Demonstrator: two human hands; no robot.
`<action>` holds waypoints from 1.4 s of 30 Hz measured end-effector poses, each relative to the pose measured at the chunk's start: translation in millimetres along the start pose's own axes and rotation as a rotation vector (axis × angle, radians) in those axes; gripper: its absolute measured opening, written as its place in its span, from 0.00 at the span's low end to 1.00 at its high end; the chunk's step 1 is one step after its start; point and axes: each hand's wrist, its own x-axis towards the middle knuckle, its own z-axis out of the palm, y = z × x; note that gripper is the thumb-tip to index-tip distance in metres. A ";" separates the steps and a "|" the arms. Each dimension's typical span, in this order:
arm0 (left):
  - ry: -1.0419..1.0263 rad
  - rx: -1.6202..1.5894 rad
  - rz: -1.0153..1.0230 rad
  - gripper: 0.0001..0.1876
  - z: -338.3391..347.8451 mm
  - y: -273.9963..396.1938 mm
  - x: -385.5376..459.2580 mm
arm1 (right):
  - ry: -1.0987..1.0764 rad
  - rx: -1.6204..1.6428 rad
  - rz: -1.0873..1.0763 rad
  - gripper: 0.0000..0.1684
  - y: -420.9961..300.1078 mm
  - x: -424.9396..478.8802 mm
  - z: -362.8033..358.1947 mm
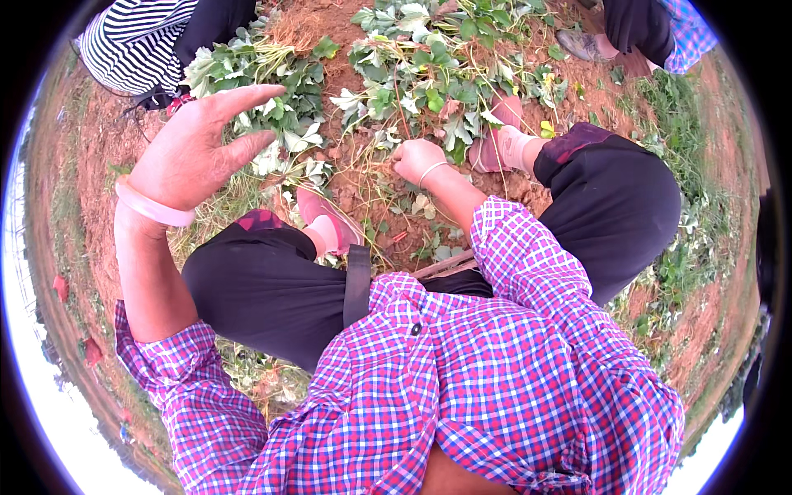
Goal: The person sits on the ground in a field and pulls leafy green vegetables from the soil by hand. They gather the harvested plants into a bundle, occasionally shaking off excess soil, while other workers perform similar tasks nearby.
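Observation:
My left hand (204,139) is raised at the left, palm turned inward, thumb and fingers apart with nothing between them. A pink bangle (154,207) circles that wrist. Below and beyond it lies a heap of cut leafy plants (297,93). My right hand (417,161), with a thin metal bangle (430,174), is low among thin stems between my feet, its fingers curled in. A reddish stem (399,102) runs down to its knuckles. Whether the fingers grip a stem is hidden. A larger spread of leafy plants (433,68), some leaves showing pale undersides, lies just beyond this hand.
My pink shoes (325,213) rest on reddish soil (346,185) strewn with loose stems. A person in a striped top (139,43) is at the upper left. Another person's shoe (585,44) stands at the upper right. Grass (680,124) grows along the right side.

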 end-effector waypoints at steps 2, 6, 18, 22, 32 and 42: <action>0.048 -0.100 -0.049 0.18 9.2 10.7 0.1 | -0.001 0.117 -0.050 0.12 -10.4 11.2 -49.3; 0.366 -0.320 -0.178 0.11 46.8 -18.2 17.8 | -0.408 1.451 -0.089 0.07 -31.9 -10.4 -116.4; 0.080 -1.008 -0.449 0.13 105.8 -68.7 50.9 | -0.321 1.365 0.092 0.14 -29.0 -34.6 -110.8; -0.097 -1.067 -0.436 0.11 117.9 -52.1 53.9 | -0.398 1.618 -0.010 0.19 -40.5 -49.2 -115.0; -0.288 -1.127 -0.289 0.35 130.9 -31.0 63.3 | -0.223 1.583 0.025 0.19 -49.5 -49.1 -115.6; 0.227 -0.696 -0.377 0.15 145.2 -71.9 94.7 | -0.125 1.022 0.222 0.26 -34.6 -41.1 -92.4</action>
